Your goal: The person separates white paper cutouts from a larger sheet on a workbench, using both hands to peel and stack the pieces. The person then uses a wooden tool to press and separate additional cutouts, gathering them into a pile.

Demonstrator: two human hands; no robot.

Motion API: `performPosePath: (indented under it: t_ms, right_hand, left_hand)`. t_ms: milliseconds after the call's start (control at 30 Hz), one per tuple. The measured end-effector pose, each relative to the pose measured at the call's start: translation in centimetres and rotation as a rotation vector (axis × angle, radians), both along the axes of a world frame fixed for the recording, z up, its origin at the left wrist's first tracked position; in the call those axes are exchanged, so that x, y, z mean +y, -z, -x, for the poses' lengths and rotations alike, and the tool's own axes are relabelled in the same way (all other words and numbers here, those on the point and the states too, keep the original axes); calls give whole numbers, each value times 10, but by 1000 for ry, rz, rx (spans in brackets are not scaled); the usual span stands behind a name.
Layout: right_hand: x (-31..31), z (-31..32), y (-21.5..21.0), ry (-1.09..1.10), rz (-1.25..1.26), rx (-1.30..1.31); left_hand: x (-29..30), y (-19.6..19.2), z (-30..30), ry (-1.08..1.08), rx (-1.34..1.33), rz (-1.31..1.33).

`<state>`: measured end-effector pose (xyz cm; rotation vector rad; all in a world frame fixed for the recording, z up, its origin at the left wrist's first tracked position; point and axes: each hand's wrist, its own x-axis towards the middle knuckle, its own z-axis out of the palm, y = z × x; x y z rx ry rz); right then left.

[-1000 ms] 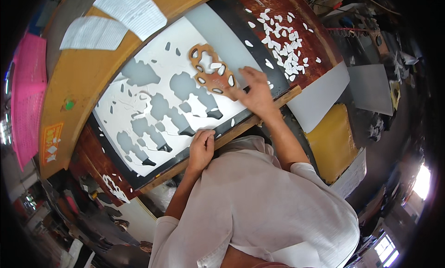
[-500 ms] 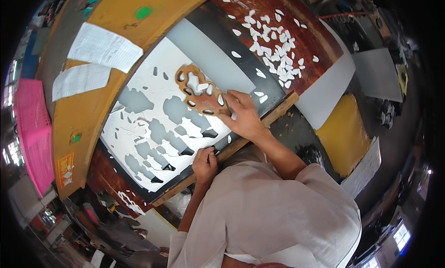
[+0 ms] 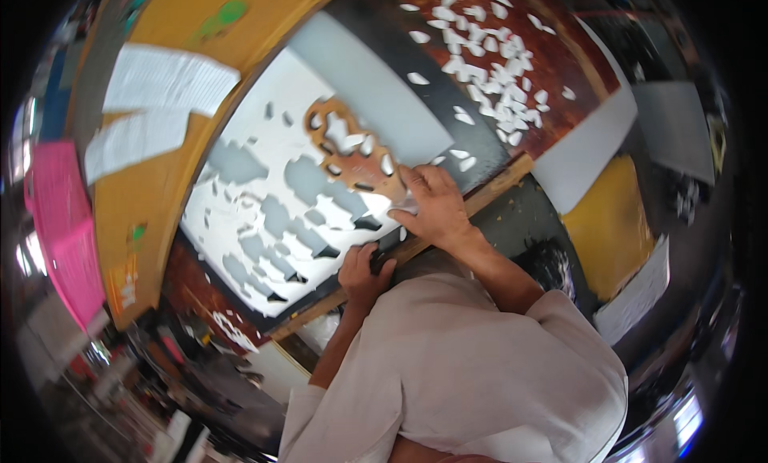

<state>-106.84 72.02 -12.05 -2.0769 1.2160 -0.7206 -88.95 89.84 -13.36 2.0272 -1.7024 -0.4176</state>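
And the right hand (image 3: 438, 203), splayed wide a second ago, now half-closes thumb and fingers about the brown template (image 3: 364, 168), scalloped and hole-pierced, at the white sheet's (image 3: 296, 79) right side! Left hand (image 3: 365, 272) curls by the sheet's near edge, hold unclear.

Dark red worktable (image 3: 558, 61), black mat (image 3: 376, 32), scattered white pieces (image 3: 514, 67)

Workshop, with punched white sheet (image 3: 276, 147) and scattered cutouts (image 3: 507, 107)
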Motion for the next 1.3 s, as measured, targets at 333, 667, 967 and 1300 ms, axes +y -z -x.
performPosePath:
  t_ms: [333,667,967,1300]
  right_hand:
    - [-3,-25,-5,-21,-126,318]
    - [9,-33,-6,76,-188,217]
    - [12,-34,4,113,-131,131]
    - [15,-39,2,124,-145,114]
  left_hand:
    - [6,2,-4,-94,33,87]
    - [10,9,-5,-116,40,161]
    - [10,9,-5,-108,27,199]
    - [9,7,-6,-88,18,184]
